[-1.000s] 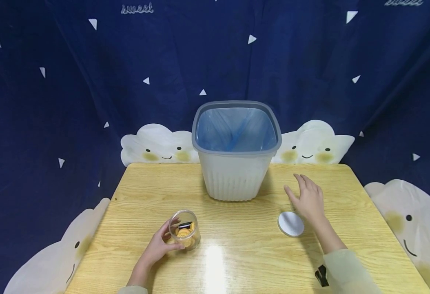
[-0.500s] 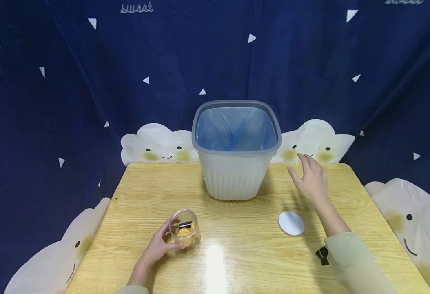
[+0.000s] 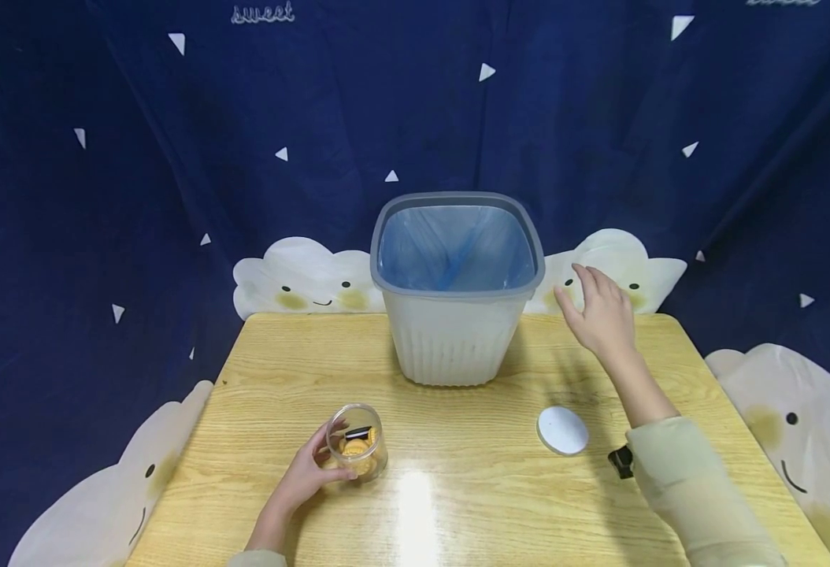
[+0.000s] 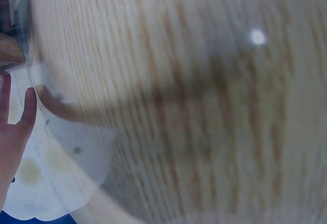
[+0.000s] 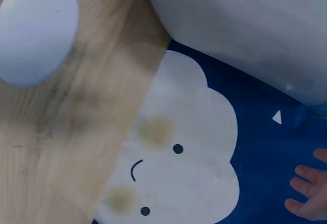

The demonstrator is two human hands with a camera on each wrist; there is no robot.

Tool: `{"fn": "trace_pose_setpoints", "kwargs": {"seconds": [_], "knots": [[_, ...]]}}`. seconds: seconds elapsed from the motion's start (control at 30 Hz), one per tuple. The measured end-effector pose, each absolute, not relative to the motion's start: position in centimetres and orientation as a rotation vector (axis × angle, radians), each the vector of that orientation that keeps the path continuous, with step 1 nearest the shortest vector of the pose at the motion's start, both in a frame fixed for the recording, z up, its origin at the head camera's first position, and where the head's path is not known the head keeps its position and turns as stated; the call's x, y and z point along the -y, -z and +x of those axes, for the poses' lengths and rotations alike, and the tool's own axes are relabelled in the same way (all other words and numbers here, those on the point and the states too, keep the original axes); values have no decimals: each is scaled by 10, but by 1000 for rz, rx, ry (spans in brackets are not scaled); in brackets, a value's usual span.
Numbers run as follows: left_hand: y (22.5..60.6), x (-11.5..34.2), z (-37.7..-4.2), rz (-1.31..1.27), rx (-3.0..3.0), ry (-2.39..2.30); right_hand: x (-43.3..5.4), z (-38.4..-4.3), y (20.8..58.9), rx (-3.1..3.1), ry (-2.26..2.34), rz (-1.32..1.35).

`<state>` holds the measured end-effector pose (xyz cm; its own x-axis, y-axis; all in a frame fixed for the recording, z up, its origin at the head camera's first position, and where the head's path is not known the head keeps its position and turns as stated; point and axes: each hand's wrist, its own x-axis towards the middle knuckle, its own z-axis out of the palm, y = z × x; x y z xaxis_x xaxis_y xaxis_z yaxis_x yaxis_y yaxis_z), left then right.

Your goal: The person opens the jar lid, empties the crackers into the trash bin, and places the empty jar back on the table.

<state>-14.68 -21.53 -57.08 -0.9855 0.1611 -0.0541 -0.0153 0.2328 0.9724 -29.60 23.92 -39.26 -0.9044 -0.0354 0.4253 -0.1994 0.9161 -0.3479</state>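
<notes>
Counted two hands over one wooden table (image 3: 486, 472), both plain in head view.

Left hand (image 3: 307, 471): curled partway round one clear jar (image 3: 378, 461) from its left side, thumb across near wall, fingers behind. Jar located at near left of table, apparently upright, uncovered at top. Counted inside: one black-and-white cookie (image 3: 357, 434), plus orange cookies (image 3: 355, 448), at least two; cannot give exact number because of overlap.

Right hand (image 3: 602, 319): raised at far right, beside one bin (image 3: 453, 339) but apart from it; thumb spread well away from loosely bent fingers, holding nothing. Counted four digits at right edge of right wrist view.

Logged one white disc (image 3: 562, 431), flat on table, left of right forearm, well apart from jar. Bin noted toward back of table, with one grey rim (image 3: 459, 294) and one blue liner (image 3: 457, 248). Also one small black item (image 3: 620, 461) at right cuff, too small to identify.

Backdrop: one dark-blue curtain (image 3: 585, 94), four smiling clouds (image 3: 309, 272), at least twelve white triangles (image 3: 486, 72), two "sweet" prints (image 3: 262, 12), one cut off by upper edge.

Left wrist view: part of one jar only, blurred, at upper left.
</notes>
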Motion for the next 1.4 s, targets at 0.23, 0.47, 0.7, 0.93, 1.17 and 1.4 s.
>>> {"fn": "trace_pose_setpoints", "kwargs": {"seconds": [0.23,0.47,0.7,0.93,1.17,1.4], "knots": [[566,214,-145,155,-2371,-1853,-234,-303,376,2652,-527,189],[544,209,-141,177,-2311,-1874,-227,-311,358,2691,-502,179],[538,208,-139,175,-2313,-1850,-219,-319,344,2725,-496,178],[539,208,-139,173,-2299,-1864,-213,-326,335,2755,-463,178],[538,207,-139,172,-2324,-1834,-206,-333,326,2787,-420,174],[566,214,-145,155,-2394,-1817,-200,-340,317,2861,-385,161]]}}
